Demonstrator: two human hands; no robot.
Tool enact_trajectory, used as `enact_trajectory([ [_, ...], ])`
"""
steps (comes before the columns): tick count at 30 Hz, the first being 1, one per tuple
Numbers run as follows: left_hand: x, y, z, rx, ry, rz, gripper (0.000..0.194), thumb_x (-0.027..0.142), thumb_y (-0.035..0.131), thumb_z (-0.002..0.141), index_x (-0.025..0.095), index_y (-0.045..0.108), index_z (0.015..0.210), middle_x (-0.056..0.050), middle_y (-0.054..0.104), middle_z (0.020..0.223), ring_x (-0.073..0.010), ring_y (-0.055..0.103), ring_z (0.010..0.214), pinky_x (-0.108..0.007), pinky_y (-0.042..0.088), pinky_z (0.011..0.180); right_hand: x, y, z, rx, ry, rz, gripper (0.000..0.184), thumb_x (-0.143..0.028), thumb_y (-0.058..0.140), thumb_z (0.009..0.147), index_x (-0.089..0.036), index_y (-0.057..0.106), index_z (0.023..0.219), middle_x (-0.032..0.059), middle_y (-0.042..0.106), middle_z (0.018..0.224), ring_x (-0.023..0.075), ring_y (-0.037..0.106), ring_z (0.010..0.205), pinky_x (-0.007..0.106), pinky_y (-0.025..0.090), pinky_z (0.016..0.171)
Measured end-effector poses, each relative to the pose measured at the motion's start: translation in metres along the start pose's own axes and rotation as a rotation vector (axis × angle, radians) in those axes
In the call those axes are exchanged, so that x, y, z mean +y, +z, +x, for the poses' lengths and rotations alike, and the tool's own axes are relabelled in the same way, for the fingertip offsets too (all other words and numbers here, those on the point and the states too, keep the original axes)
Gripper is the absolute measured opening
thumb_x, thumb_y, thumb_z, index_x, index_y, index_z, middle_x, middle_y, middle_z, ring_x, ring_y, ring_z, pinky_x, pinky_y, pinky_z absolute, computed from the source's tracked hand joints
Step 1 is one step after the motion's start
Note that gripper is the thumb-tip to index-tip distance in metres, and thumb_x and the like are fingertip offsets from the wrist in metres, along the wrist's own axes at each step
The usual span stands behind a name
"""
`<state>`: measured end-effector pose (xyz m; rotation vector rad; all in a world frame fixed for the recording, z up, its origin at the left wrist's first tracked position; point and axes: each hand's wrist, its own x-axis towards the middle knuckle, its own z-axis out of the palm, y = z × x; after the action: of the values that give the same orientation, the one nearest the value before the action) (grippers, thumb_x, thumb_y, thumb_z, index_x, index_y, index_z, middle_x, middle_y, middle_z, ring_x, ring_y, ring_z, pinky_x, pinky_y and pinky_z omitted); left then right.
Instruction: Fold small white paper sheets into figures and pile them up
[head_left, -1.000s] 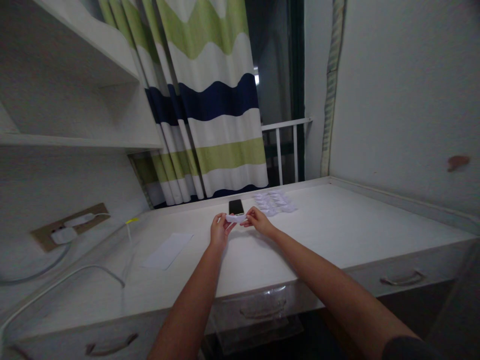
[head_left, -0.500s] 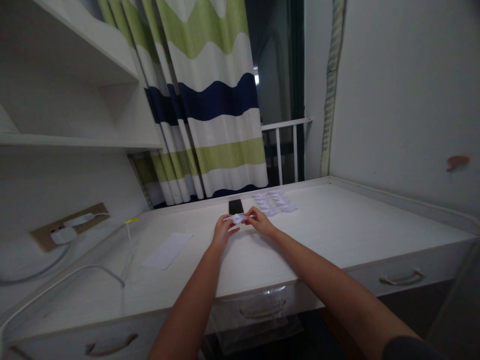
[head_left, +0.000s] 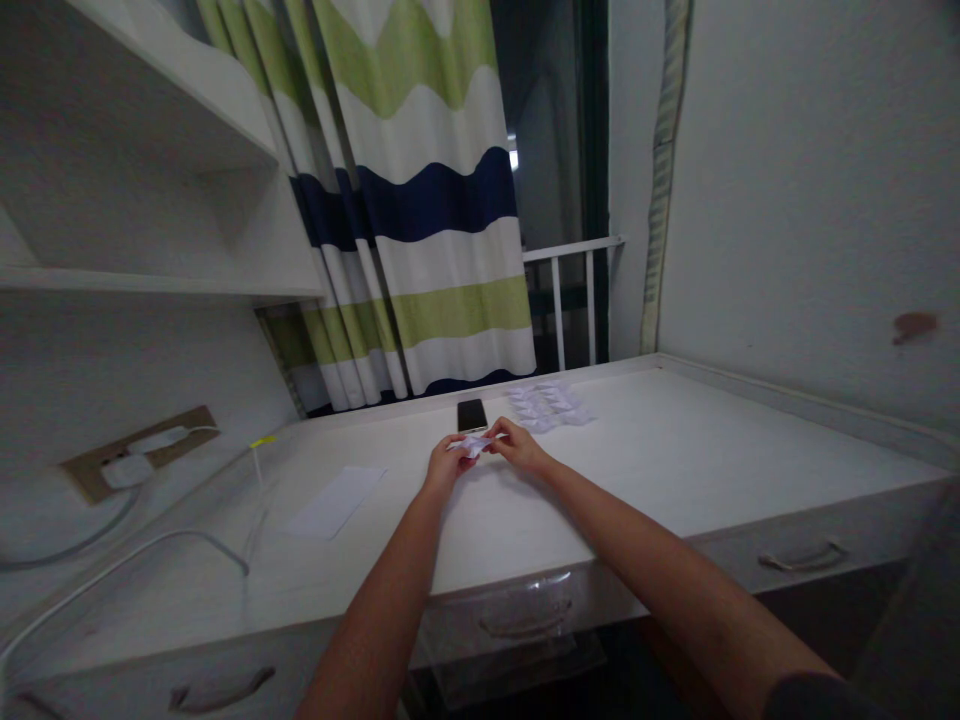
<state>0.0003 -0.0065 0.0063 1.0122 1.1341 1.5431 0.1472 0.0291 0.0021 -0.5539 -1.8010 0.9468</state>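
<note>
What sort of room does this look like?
Probably a small study or dorm-style bedroom: a built-in white desk with drawers, a wall shelf above it, and a striped curtain beside a white railing.

A small folded piece of white paper (head_left: 472,446), creased and uneven, lies crosswise, pinched between the left hand (head_left: 448,470) and right hand (head_left: 519,446), above the white desk (head_left: 637,450), toward its back edge.

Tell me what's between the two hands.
In the head view, a folded white paper lies between the left hand and right hand, pinched by the fingers of both.
</note>
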Motion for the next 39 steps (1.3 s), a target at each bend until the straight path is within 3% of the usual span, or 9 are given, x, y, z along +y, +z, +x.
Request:
enact_trajectory([
  [3, 0.0, 0.0, 0.0, -0.033, 0.0, -0.018, 0.026, 0.007, 0.061, 0.053, 0.016, 0.054, 0.076, -0.001, 0.062, 0.066, -0.0116, 0.059, 0.056, -0.025, 0.048, 0.057, 0.0, 0.0, 0.0, -0.013, -0.018, -0.014, 0.013, -0.026, 0.051, 0.072, -0.017, 0.05, 0.081, 0.0014, 0.058, 0.08, 0.011, 0.059, 0.066, 0.027, 0.048, 0.064],
  [10, 0.002, 0.003, -0.004, -0.059, -0.018, -0.022, 0.02, 0.005, 0.06, 0.052, 0.014, 0.055, 0.069, -0.002, 0.063, 0.064, -0.0129, 0.06, 0.06, -0.027, 0.049, 0.061, 0.008, 0.0, 0.002, -0.061, 0.03, -0.096, 0.036, -0.029, 0.063, 0.063, -0.016, 0.057, 0.096, 0.0055, 0.061, 0.089, 0.0111, 0.058, 0.063, 0.026, 0.047, 0.061],
  [15, 0.005, 0.004, -0.009, -0.136, -0.015, -0.019, 0.02, 0.012, 0.065, 0.055, 0.013, 0.058, 0.074, -0.004, 0.064, 0.067, -0.0132, 0.06, 0.062, -0.026, 0.049, 0.061, 0.01, -0.002, 0.003, -0.044, 0.036, -0.087, 0.03, -0.03, 0.062, 0.063, -0.013, 0.061, 0.089, 0.0074, 0.063, 0.087, 0.0148, 0.059, 0.071, 0.03, 0.047, 0.069],
  [19, 0.004, 0.004, -0.006, -0.087, 0.003, 0.019, 0.018, 0.015, 0.067, 0.055, 0.013, 0.057, 0.071, -0.004, 0.063, 0.063, -0.0135, 0.06, 0.058, -0.027, 0.049, 0.057, 0.008, -0.002, 0.004, -0.023, 0.009, -0.073, 0.027, -0.027, 0.064, 0.061, -0.014, 0.062, 0.084, 0.0066, 0.063, 0.085, 0.0149, 0.058, 0.075, 0.03, 0.046, 0.072],
  [28, 0.0, 0.005, -0.002, -0.066, 0.061, 0.1, 0.016, 0.014, 0.07, 0.051, 0.012, 0.056, 0.058, -0.002, 0.061, 0.058, -0.0131, 0.059, 0.055, -0.025, 0.049, 0.053, 0.007, -0.001, 0.003, -0.061, 0.075, -0.055, 0.025, -0.03, 0.06, 0.064, -0.013, 0.061, 0.082, 0.0038, 0.061, 0.073, 0.0101, 0.055, 0.056, 0.023, 0.044, 0.054],
  [39, 0.001, 0.002, -0.003, -0.089, 0.042, -0.001, 0.009, 0.008, 0.065, 0.052, 0.011, 0.061, 0.059, -0.004, 0.063, 0.061, -0.0122, 0.059, 0.06, -0.027, 0.048, 0.066, 0.008, -0.005, 0.005, -0.105, -0.005, -0.161, 0.019, -0.024, 0.059, 0.066, -0.013, 0.065, 0.08, 0.0059, 0.066, 0.077, 0.016, 0.059, 0.073, 0.029, 0.044, 0.071],
])
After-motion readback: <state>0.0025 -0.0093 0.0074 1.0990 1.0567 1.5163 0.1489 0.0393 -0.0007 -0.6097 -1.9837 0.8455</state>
